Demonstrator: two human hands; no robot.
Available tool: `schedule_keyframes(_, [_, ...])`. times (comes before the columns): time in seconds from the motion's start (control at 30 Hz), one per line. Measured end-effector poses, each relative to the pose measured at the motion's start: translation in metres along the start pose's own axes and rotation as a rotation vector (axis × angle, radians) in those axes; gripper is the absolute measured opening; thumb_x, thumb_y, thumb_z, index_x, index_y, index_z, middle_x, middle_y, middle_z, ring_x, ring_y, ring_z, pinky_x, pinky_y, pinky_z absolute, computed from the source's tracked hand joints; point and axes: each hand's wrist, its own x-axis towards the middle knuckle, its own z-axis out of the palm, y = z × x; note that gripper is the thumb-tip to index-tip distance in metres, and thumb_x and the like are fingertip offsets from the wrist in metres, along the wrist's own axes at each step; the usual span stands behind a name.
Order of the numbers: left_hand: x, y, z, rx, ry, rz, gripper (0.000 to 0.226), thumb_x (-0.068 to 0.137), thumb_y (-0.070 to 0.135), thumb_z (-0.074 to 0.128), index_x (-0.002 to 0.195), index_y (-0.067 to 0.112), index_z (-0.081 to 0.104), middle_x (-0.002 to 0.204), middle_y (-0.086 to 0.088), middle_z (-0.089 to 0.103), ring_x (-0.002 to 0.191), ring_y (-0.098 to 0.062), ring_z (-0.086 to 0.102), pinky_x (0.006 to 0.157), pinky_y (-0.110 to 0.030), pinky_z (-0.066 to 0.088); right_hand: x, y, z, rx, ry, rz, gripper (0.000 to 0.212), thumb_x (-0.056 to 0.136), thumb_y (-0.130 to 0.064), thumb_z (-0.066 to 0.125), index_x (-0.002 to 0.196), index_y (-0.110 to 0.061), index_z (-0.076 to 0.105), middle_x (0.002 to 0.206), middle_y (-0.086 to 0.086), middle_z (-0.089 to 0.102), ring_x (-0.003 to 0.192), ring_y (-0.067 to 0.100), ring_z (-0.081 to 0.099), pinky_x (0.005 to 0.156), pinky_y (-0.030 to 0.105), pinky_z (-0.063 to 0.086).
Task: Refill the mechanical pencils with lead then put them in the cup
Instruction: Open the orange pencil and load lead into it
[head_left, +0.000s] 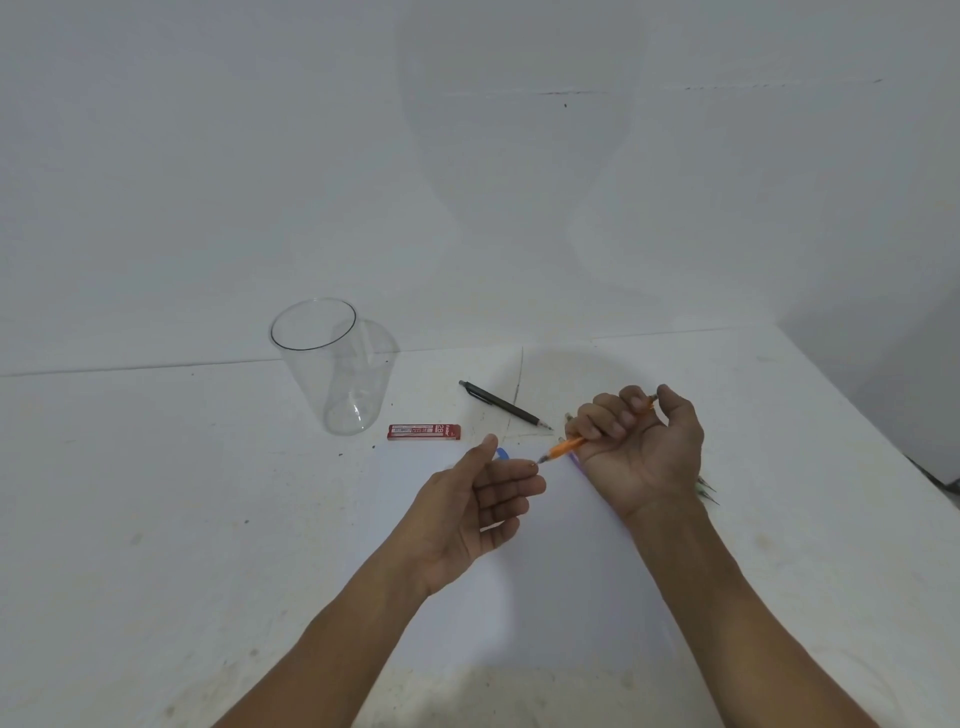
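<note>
right hand (636, 447) grips an orange pencil (569, 446), tip toward the loosely open left hand (480, 501) above the table (156, 493)

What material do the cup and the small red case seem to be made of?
Cup: probably clear plastic, though glass is possible; it is fully see-through with a glossy surface, a thin rim, and the table shows through its wall.

Red case: probably hard plastic with a smooth, slightly shiny finish; it has flat faces, sharp edges and a printed white label. The print is too small to read fully.
</note>
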Motion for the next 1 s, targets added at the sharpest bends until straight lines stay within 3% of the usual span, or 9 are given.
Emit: schedule_keyframes(1.0, [0.0004,0.0023,-0.0019,-0.055,-0.091,-0.041,0.049,0.089,0.05,0.057,0.103,0.007,0.076,0.113,-0.012,0.071,0.075,-0.014,0.066,0.072,-0.027,0.051,0.0019,-0.0029,0.0017,0.012,0.002,-0.003,0.043,0.092,-0.046,0.039,0.062,-0.016,0.041,0.057,-0.004,0.029,0.048,0.011,0.026,0.054,0.025,0.025])
